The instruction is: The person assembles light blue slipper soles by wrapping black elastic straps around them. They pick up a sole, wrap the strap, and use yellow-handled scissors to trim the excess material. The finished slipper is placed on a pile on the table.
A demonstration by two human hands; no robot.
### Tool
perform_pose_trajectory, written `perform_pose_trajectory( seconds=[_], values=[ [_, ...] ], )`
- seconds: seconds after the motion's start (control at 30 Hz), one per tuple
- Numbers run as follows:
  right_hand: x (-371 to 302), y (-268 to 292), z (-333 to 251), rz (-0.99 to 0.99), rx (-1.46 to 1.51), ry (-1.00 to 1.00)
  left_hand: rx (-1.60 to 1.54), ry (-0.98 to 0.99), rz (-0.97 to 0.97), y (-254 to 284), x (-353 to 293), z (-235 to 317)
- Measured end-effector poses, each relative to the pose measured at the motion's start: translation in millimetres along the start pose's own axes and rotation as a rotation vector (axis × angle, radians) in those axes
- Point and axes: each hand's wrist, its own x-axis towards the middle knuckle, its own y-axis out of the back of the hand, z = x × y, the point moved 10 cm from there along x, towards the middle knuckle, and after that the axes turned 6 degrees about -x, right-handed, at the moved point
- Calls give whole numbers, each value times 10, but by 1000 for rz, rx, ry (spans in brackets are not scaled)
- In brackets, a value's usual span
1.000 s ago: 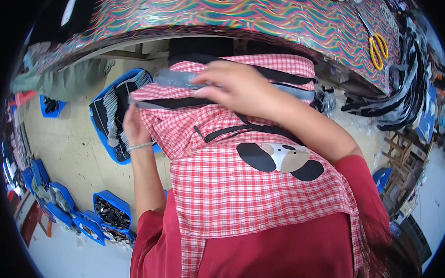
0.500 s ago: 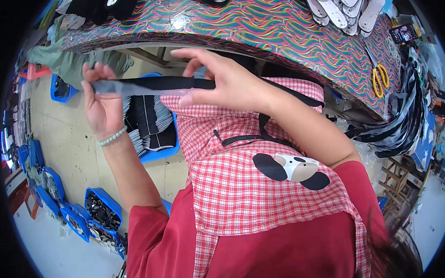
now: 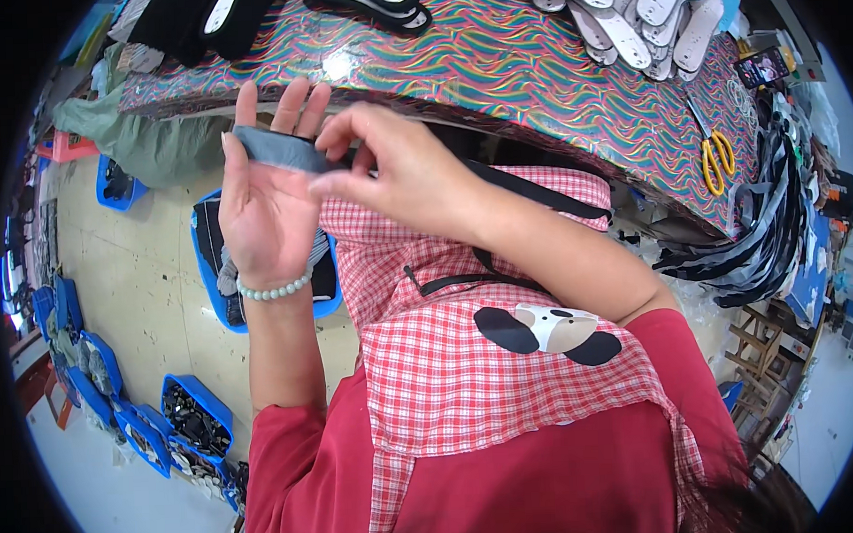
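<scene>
Both hands had drifted right and down since half a second earlier, and the grey strip (image 3: pixel 277 150) that had been stretched out between them now lay bunched across the left palm. Left of the patterned table (image 3: pixel 551 74), blue bins (image 3: pixel 183 421) sat on the pale floor. The left hand (image 3: pixel 269 201) was raised below the table's near edge, palm up and fingers spread flat, the strip resting over its upper palm, a pale bead bracelet (image 3: pixel 275 291) on the wrist. Just right of it, the right hand (image 3: pixel 404 169) pinched the strip's end between thumb and fingertips. Both hovered above a red checked apron (image 3: pixel 477 359). Farther right, yellow-handled scissors (image 3: pixel 719 158) lay on the table's right end.
</scene>
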Motion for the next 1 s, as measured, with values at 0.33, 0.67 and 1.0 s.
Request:
perform_pose_trajectory(
  seconds=[0.33, 0.67, 1.0],
  values=[
    [-111, 12, 282, -16, 211, -197, 101, 127, -18, -132, -1, -323],
    [-144, 40, 292, -53, 389, -224, 216, 176, -45, -160, -18, -461],
    [-1368, 2188, 445, 579, 930, -271, 10, 52, -79, -35, 370, 564]
  ],
)
